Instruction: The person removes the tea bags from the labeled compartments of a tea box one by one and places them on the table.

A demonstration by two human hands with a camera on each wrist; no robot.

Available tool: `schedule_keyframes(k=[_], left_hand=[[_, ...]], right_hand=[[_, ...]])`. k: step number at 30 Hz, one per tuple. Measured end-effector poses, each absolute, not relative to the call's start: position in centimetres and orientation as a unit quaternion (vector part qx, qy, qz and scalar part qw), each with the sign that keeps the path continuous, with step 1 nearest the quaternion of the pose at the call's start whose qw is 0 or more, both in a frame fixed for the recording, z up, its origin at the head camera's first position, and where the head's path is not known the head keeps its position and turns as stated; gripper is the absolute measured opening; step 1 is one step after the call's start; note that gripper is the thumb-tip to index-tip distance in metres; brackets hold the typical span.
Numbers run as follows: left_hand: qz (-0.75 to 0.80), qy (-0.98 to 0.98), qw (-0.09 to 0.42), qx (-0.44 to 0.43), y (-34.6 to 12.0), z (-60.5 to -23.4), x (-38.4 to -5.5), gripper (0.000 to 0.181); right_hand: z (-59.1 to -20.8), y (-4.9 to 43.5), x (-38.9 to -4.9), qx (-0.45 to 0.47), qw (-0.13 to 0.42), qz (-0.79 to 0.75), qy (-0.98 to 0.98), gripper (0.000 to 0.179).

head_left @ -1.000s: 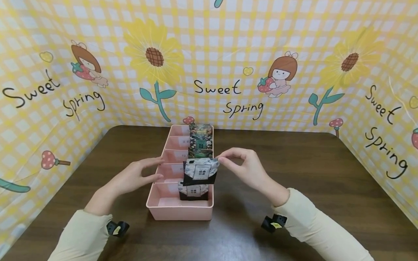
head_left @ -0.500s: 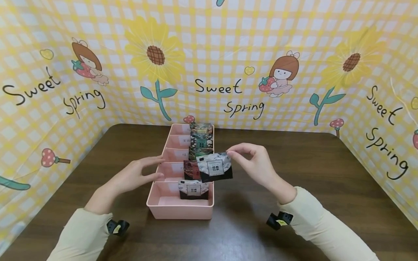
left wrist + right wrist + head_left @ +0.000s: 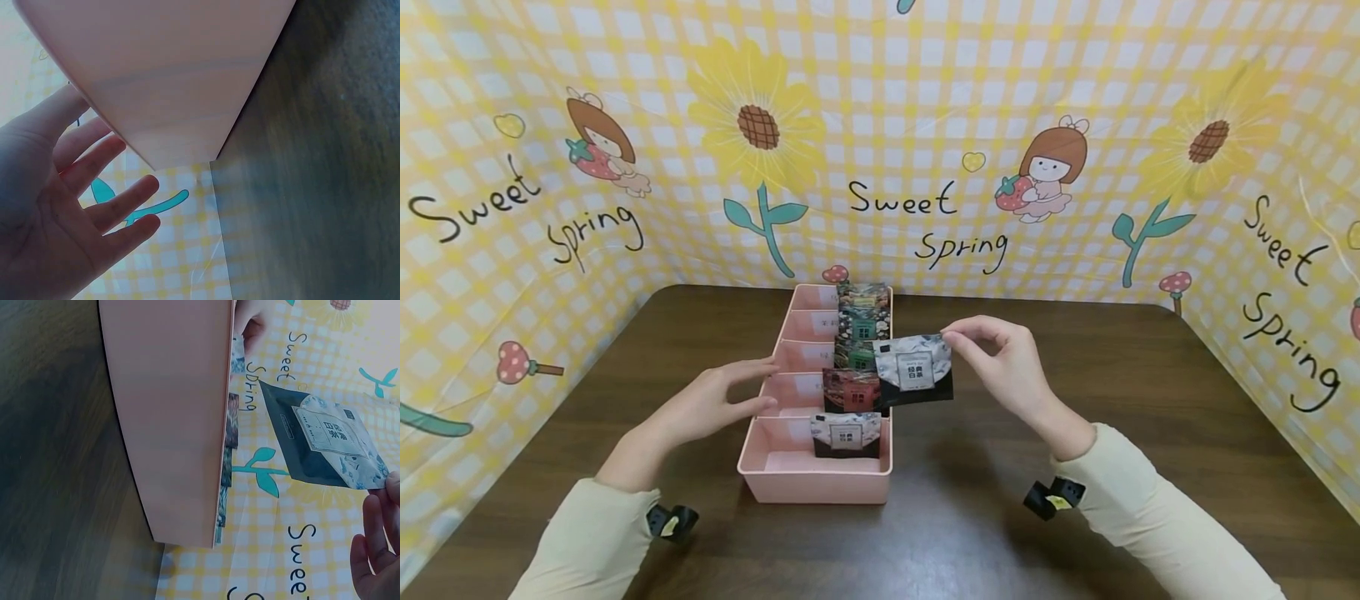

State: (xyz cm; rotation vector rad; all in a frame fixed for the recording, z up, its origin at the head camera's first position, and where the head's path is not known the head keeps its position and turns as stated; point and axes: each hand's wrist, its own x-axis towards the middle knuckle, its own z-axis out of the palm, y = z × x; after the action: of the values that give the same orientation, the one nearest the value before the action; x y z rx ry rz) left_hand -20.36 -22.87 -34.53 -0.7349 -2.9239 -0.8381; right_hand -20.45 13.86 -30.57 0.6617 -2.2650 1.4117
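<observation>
Shifting packet (image 3: 916, 368) farther right than before, pinching its top corner with right hand (image 3: 1009, 365); touching box (image 3: 816, 488) with relaxed left hand (image 3: 709, 402).

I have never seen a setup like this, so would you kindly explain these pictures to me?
There is no machine here: you see a person's bare left hand and right hand. The wide view is taken from the head, looking forward and down; the two closer views are taken from the wrists. On the brown table stands a pink box with compartments, and several sachets stand in it. The right hand pinches a white-and-black sachet by a top corner, clear of the box. The left hand is at the box's left rim.
</observation>
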Motion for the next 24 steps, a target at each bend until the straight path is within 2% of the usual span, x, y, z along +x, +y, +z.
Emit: schedule_keyframes(k=[24], left_hand=[[-0.272,-0.935,-0.002,-0.229,-22.9,-34.4,-20.2,0.055]], right_hand=[[-30.9,15.8,-23.4,0.203,0.233,0.508,-0.804,0.014]])
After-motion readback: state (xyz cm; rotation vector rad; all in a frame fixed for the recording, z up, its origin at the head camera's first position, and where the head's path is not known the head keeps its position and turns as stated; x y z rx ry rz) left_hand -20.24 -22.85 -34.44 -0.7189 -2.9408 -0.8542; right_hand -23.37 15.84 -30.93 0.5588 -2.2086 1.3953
